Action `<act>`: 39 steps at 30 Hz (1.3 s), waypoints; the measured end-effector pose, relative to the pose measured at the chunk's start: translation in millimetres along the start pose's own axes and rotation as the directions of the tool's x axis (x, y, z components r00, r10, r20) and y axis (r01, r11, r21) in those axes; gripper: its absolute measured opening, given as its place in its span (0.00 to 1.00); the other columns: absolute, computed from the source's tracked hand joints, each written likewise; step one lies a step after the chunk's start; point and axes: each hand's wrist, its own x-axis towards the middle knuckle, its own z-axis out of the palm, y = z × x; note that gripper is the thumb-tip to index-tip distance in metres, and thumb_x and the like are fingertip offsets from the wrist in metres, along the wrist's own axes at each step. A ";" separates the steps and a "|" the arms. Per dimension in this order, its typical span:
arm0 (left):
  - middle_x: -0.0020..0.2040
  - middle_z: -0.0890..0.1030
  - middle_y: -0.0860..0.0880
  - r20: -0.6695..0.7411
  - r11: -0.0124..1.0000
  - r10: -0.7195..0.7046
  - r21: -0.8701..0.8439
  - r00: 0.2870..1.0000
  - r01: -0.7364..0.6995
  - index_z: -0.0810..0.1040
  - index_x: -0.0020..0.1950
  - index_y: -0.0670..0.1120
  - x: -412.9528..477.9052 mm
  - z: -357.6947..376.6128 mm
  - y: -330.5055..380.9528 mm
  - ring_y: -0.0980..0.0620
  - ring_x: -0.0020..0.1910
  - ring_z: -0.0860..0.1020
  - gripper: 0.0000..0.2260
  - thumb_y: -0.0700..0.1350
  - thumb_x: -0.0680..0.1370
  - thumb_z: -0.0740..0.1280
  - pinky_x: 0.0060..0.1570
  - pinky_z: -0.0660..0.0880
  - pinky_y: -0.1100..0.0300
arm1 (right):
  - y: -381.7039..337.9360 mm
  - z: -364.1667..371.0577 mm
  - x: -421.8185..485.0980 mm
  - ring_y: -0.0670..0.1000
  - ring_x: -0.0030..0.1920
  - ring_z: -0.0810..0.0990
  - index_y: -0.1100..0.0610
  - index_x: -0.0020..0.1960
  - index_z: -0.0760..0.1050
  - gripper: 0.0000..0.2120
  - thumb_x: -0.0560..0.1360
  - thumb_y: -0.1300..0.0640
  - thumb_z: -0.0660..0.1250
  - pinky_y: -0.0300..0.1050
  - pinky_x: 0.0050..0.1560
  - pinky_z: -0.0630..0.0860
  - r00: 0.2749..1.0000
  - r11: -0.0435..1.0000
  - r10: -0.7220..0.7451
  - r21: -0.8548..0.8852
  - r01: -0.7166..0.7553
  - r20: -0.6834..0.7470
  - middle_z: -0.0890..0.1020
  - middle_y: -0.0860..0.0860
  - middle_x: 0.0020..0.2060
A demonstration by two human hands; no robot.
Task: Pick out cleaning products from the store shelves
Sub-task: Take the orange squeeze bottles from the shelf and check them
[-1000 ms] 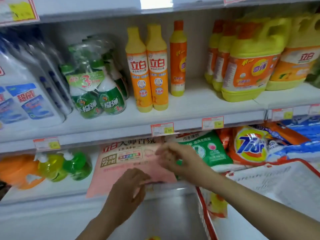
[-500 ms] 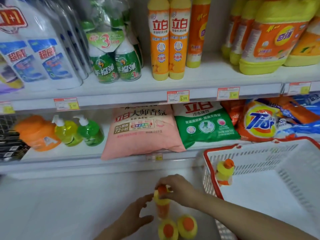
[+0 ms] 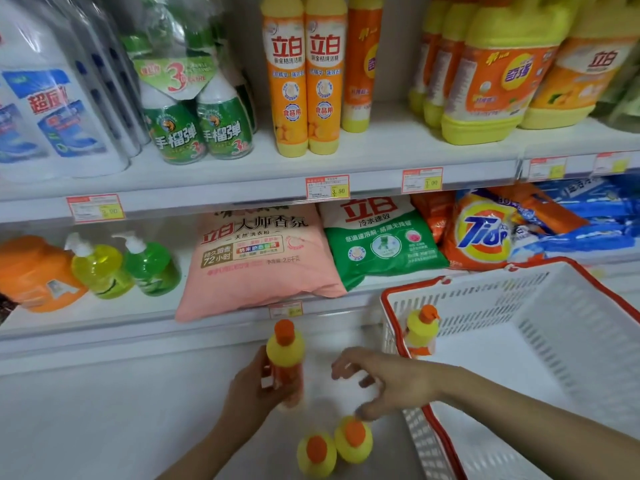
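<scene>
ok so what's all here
white jugs: several, white, top left
spray bottles: one bundle, green, top shelf
tall bottles: three, orange, top middle
big jugs: two, yellow, top right
orange jug: one, orange, lower left
pump bottles: two, yellow and green, lower left
bags: several, pink, green, orange, blue, lower shelf
basket: one, white, right
small bottles: four, yellow, one held, two below, one in basket
left hand: grips one bottle
right hand: empty, over two

Glossy plastic bottles [image 3: 284, 355], a perforated matt plastic basket [image 3: 540, 323], and smooth soft detergent bags [image 3: 256, 261].
</scene>
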 end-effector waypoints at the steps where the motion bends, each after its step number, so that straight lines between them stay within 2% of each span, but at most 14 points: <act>1: 0.48 0.84 0.53 0.005 1.000 0.007 0.013 1.000 -0.007 0.73 0.60 0.54 -0.9 -0.6 -0.8 0.59 0.49 0.80 0.25 0.42 0.67 0.79 0.41 0.71 0.78 | 6.8 8.6 -1.0 0.47 0.67 0.70 0.51 0.69 0.67 0.28 0.73 0.56 0.75 0.46 0.65 0.73 0.997 0.999 0.017 -0.042 -0.014 0.076 0.69 0.49 0.68; 3: 0.48 0.84 0.54 0.013 0.999 0.018 0.028 1.000 -0.018 0.74 0.60 0.53 -3.2 -0.6 -1.3 0.62 0.48 0.80 0.25 0.43 0.67 0.79 0.41 0.71 0.78 | 14.6 27.2 3.3 0.51 0.67 0.70 0.52 0.69 0.68 0.31 0.70 0.56 0.77 0.44 0.61 0.73 0.991 0.990 0.010 -0.143 0.009 0.135 0.68 0.52 0.69; 5: 0.48 0.83 0.55 0.019 0.998 0.029 0.047 0.999 -0.030 0.73 0.60 0.53 -4.6 0.1 1.4 0.66 0.47 0.79 0.26 0.44 0.67 0.80 0.41 0.70 0.78 | 20.5 42.5 11.0 0.55 0.63 0.74 0.57 0.67 0.71 0.29 0.69 0.60 0.78 0.45 0.58 0.73 0.994 0.972 -0.043 -0.227 0.064 0.098 0.73 0.57 0.65; 8: 0.48 0.82 0.58 -0.005 0.998 0.042 0.055 0.999 -0.042 0.71 0.60 0.58 -2.4 -0.3 6.8 0.64 0.48 0.78 0.26 0.46 0.67 0.79 0.41 0.69 0.78 | 24.1 45.7 14.6 0.53 0.56 0.78 0.58 0.61 0.76 0.22 0.69 0.58 0.77 0.37 0.50 0.68 0.995 0.966 -0.099 -0.239 0.097 0.005 0.80 0.55 0.57; 12: 0.47 0.83 0.59 -0.062 0.997 0.071 0.047 0.996 -0.068 0.71 0.56 0.64 6.5 -5.0 13.2 0.61 0.49 0.80 0.27 0.47 0.66 0.80 0.42 0.72 0.76 | 23.8 27.9 9.0 0.49 0.51 0.79 0.54 0.58 0.78 0.19 0.69 0.52 0.78 0.39 0.49 0.73 0.988 0.988 -0.107 -0.127 0.092 -0.110 0.82 0.50 0.52; 17: 0.48 0.84 0.56 -0.145 0.991 0.135 0.005 0.980 -0.135 0.76 0.61 0.55 25.2 -22.0 45.9 0.58 0.50 0.81 0.27 0.47 0.65 0.80 0.50 0.78 0.56 | -1.2 -26.5 -14.1 0.45 0.51 0.83 0.55 0.55 0.80 0.16 0.69 0.54 0.78 0.40 0.50 0.80 0.942 0.983 -0.113 0.101 0.151 -0.315 0.84 0.44 0.48; 20: 0.47 0.83 0.59 -0.207 0.971 0.224 -0.041 0.952 -0.237 0.76 0.55 0.53 37.7 -33.5 87.5 0.59 0.47 0.81 0.25 0.51 0.62 0.81 0.46 0.79 0.58 | -30.6 -68.4 -34.2 0.47 0.52 0.84 0.56 0.53 0.81 0.12 0.70 0.59 0.77 0.38 0.51 0.79 0.889 0.955 -0.162 0.159 0.250 -0.429 0.85 0.47 0.48; 23: 0.47 0.84 0.58 -0.257 0.938 0.282 -0.131 0.925 -0.322 0.78 0.53 0.55 48.9 -44.9 135.0 0.60 0.48 0.82 0.26 0.61 0.58 0.77 0.48 0.78 0.59 | -61.3 -111.0 -56.2 0.48 0.50 0.84 0.61 0.52 0.81 0.10 0.72 0.61 0.75 0.39 0.50 0.79 0.798 0.937 -0.211 0.117 0.330 -0.564 0.85 0.52 0.47; 27: 0.49 0.84 0.60 -0.318 0.872 0.379 -0.192 0.869 -0.451 0.78 0.52 0.63 62.4 -60.0 194.8 0.60 0.49 0.82 0.22 0.61 0.60 0.76 0.49 0.77 0.59 | -103.0 -170.9 -90.3 0.46 0.47 0.84 0.64 0.53 0.80 0.12 0.71 0.61 0.73 0.40 0.49 0.80 0.645 0.906 -0.261 0.048 0.420 -0.718 0.85 0.56 0.47; 30: 0.50 0.84 0.61 -0.345 0.816 0.441 -0.231 0.829 -0.530 0.77 0.54 0.64 70.8 -68.8 236.2 0.61 0.47 0.83 0.22 0.60 0.61 0.77 0.43 0.79 0.65 | -133.3 -215.2 -113.7 0.43 0.45 0.83 0.61 0.52 0.80 0.14 0.68 0.56 0.72 0.38 0.48 0.80 0.457 0.872 -0.331 -0.083 0.483 -0.826 0.85 0.53 0.45; 32: 0.50 0.83 0.62 -0.363 0.783 0.476 -0.239 0.801 -0.574 0.76 0.55 0.62 76.6 -71.7 259.5 0.62 0.44 0.83 0.22 0.56 0.64 0.79 0.37 0.79 0.68 | -145.1 -240.7 -123.0 0.41 0.44 0.82 0.58 0.51 0.79 0.11 0.70 0.58 0.72 0.38 0.47 0.80 0.333 0.846 -0.366 -0.163 0.507 -0.869 0.84 0.47 0.43; 34: 0.49 0.83 0.63 -0.375 0.763 0.487 -0.256 0.789 -0.593 0.76 0.58 0.58 84.1 -71.8 275.3 0.63 0.43 0.83 0.23 0.53 0.65 0.78 0.36 0.78 0.70 | -147.7 -260.8 -122.6 0.44 0.46 0.82 0.58 0.53 0.79 0.10 0.73 0.61 0.73 0.40 0.48 0.79 0.240 0.838 -0.382 -0.225 0.498 -0.892 0.84 0.49 0.45; 36: 0.48 0.83 0.64 -0.383 0.753 0.488 -0.270 0.784 -0.600 0.75 0.60 0.52 92.1 -70.2 284.8 0.64 0.43 0.83 0.25 0.51 0.64 0.76 0.36 0.77 0.71 | -142.6 -275.8 -112.5 0.48 0.49 0.82 0.58 0.54 0.78 0.10 0.74 0.61 0.73 0.44 0.51 0.79 0.176 0.841 -0.394 -0.276 0.466 -0.902 0.83 0.53 0.48; 39: 0.50 0.83 0.62 -0.385 0.750 0.491 -0.268 0.781 -0.604 0.75 0.59 0.54 103.8 -69.5 291.2 0.64 0.46 0.82 0.23 0.50 0.65 0.76 0.40 0.78 0.70 | -132.3 -293.7 -86.3 0.55 0.52 0.82 0.55 0.54 0.79 0.11 0.74 0.59 0.74 0.56 0.56 0.79 0.157 0.868 -0.378 -0.291 0.402 -0.912 0.83 0.53 0.49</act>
